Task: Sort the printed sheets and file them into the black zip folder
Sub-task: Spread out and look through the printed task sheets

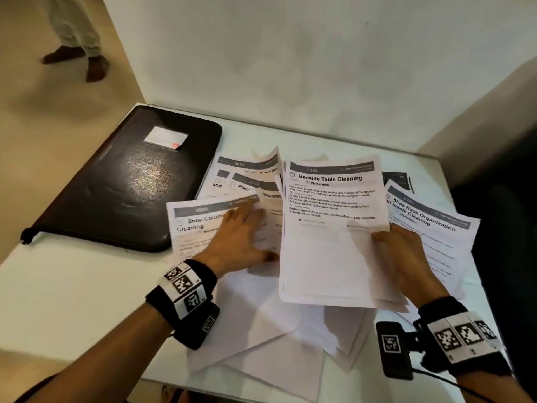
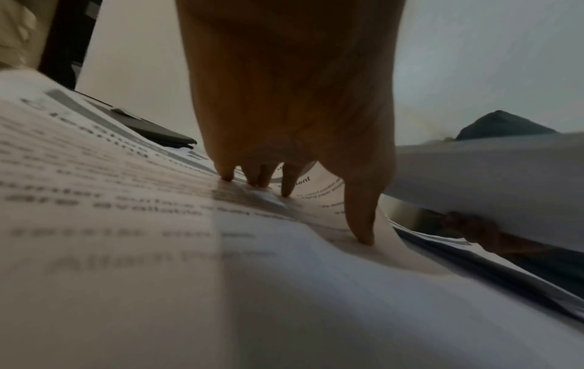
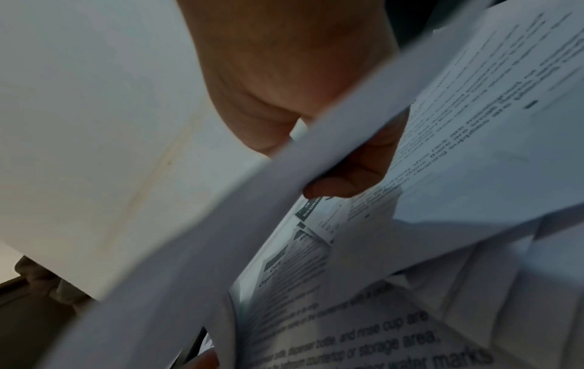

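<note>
Several printed sheets lie fanned over a white table (image 1: 72, 301). My right hand (image 1: 398, 251) pinches a lifted stack topped by the "Bedside Table Cleaning" sheet (image 1: 331, 228) at its right edge; in the right wrist view the thumb and fingers (image 3: 335, 184) clamp that stack (image 3: 221, 237). My left hand (image 1: 241, 237) lies flat with spread fingers on the "Shoe Counter Cleaning" sheet (image 1: 197, 225), its fingertips (image 2: 360, 232) pressing the paper (image 2: 126, 212). The black zip folder (image 1: 128, 181) lies closed at the back left, apart from both hands.
A "Shoe Rack Organization" sheet (image 1: 430, 225) lies at the right, more sheets (image 1: 247, 175) behind. Blank sheets (image 1: 261, 344) overhang the table's near edge. White walls (image 1: 290, 68) close the back and right. Another person's legs (image 1: 75, 39) stand on the floor, far left.
</note>
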